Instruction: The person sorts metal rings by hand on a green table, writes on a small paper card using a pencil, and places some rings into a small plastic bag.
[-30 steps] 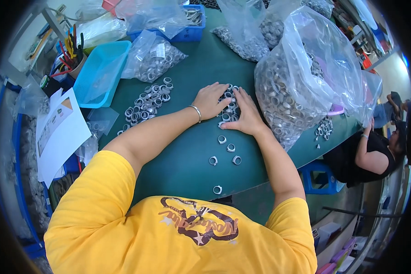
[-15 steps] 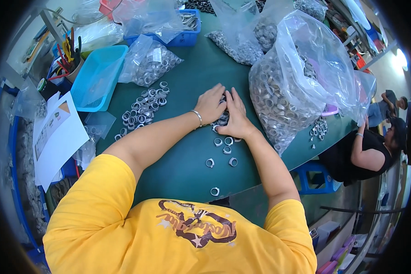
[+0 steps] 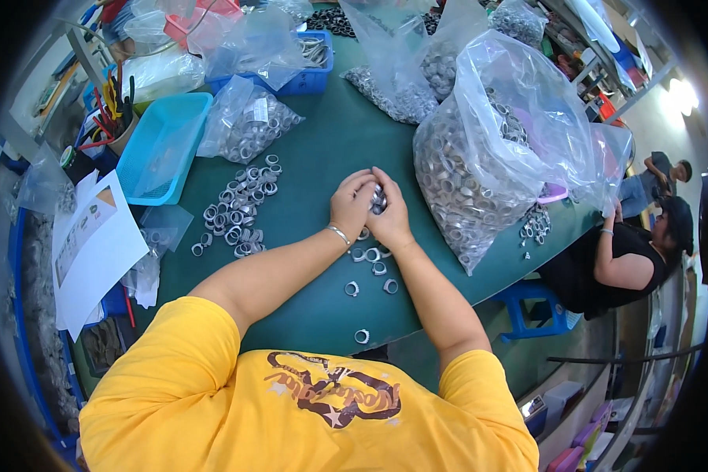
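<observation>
Over the green table, my left hand [image 3: 352,206] and my right hand [image 3: 391,216] are cupped together around a clump of silver metal rings [image 3: 378,200]. The fingers are closed, and most of the clump is hidden by them. Just below my hands, several loose rings [image 3: 378,268] lie on the tabletop. A single ring [image 3: 361,337] sits by the near edge. Left of my hands spreads a pile of rings [image 3: 240,206], with my left forearm beside its near end.
A large clear bag [image 3: 472,173] full of rings stands to the right. Smaller ring bags [image 3: 252,122], a turquoise basket [image 3: 159,149], a blue bin [image 3: 315,75] and a paper sheet [image 3: 94,252] are around the table. A person in black [image 3: 621,259] sits beyond the right edge.
My hands have come closer together around the rings, drawing slightly toward me. The whole view has shifted a little.
</observation>
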Tool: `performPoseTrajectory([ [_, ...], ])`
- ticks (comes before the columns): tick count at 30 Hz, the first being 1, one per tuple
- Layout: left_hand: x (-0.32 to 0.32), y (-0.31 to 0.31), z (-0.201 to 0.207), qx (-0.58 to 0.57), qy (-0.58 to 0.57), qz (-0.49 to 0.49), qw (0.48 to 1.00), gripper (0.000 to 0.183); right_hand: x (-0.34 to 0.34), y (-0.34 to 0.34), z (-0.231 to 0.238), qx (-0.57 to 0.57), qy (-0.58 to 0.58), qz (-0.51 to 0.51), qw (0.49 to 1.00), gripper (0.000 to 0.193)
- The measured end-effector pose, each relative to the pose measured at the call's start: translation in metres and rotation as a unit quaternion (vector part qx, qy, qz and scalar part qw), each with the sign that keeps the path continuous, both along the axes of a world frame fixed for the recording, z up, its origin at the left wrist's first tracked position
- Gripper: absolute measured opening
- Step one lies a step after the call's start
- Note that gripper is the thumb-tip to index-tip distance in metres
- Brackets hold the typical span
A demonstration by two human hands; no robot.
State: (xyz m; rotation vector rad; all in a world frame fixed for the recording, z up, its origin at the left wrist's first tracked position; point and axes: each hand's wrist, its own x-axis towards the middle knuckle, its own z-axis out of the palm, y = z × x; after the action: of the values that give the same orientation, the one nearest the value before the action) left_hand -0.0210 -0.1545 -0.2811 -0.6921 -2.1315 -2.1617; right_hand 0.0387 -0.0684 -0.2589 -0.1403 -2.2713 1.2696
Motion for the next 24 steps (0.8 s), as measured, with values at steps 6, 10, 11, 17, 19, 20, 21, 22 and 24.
performPoseTrajectory([
  [6, 0.018, 0.000, 0.028, 0.354, -0.446, -0.034, 0.822, 0.021, 0.002, -0.027, -0.003, -0.420, 0.078, 0.032, 0.904, 0.039],
  [10, 0.030, -0.007, 0.051, 0.363, -0.435, -0.017, 0.824, 0.021, 0.007, -0.043, 0.018, -0.334, 0.093, -0.041, 0.937, 0.018],
  [11, 0.031, -0.009, 0.058, 0.370, -0.415, -0.040, 0.830, 0.024, 0.009, -0.045, 0.029, -0.318, 0.107, -0.042, 0.941, 0.018],
  [17, 0.041, -0.005, 0.167, 0.341, -0.120, -0.145, 0.921, 0.043, 0.022, -0.036, 0.150, -0.024, 0.325, -0.058, 0.944, 0.024],
  [19, 0.046, 0.012, 0.222, 0.380, 0.003, -0.180, 0.907, 0.037, 0.024, -0.018, 0.200, 0.059, 0.412, -0.051, 0.908, 0.021],
  [20, 0.037, 0.031, 0.242, 0.331, 0.252, -0.064, 0.907, 0.027, 0.022, -0.005, 0.226, 0.085, 0.463, -0.056, 0.880, 0.023],
  [21, 0.030, 0.052, 0.262, 0.298, 0.449, 0.109, 0.835, 0.019, 0.019, 0.012, 0.247, 0.089, 0.491, -0.076, 0.863, 0.022],
  [22, 0.039, 0.079, 0.282, 0.416, 0.316, 0.002, 0.853, 0.018, 0.017, 0.034, 0.264, 0.088, 0.505, -0.083, 0.855, 0.022],
  [24, 0.031, 0.105, 0.302, 0.464, 0.143, -0.117, 0.866, 0.020, 0.000, 0.056, 0.277, -0.055, 0.512, -0.034, 0.857, 0.018],
])
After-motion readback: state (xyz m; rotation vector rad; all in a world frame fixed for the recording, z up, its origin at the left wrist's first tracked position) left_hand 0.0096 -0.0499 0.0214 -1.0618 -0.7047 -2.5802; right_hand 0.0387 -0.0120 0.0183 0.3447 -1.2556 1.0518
